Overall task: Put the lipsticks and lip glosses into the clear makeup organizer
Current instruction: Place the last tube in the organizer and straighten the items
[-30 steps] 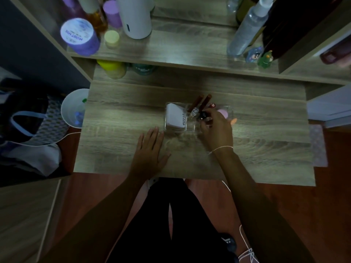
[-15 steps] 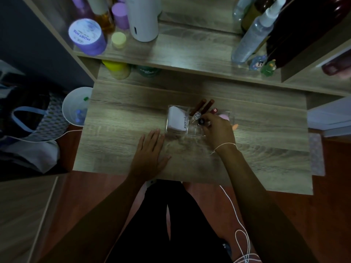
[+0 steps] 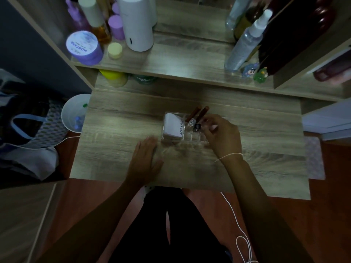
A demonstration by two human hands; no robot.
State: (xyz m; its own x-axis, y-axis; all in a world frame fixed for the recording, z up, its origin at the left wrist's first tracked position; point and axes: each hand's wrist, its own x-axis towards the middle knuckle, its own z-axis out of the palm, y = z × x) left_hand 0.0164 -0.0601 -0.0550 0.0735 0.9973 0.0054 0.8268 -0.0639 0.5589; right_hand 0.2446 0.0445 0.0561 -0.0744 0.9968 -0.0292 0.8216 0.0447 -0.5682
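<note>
The clear makeup organizer stands mid-table. A white box fills its left compartment. Two brown lip gloss tubes lean in a back slot, and a black-capped lipstick stands just in front of them. My right hand hovers over the organizer's right side, its fingertips pinched on a small dark-red lipstick that they mostly hide. A pink bit shows between the fingers. My left hand lies flat on the table, left of the organizer, fingers spread and holding nothing.
A raised shelf behind carries a purple jar, a white cylinder, several bottles and a spray bottle. A white bin and a bag sit left of the table. A thin white cord hangs from my right wrist.
My right hand let go of the black-capped lipstick, which now stands in the organizer, and its fingers shifted slightly right and back. The left hand stayed flat.
</note>
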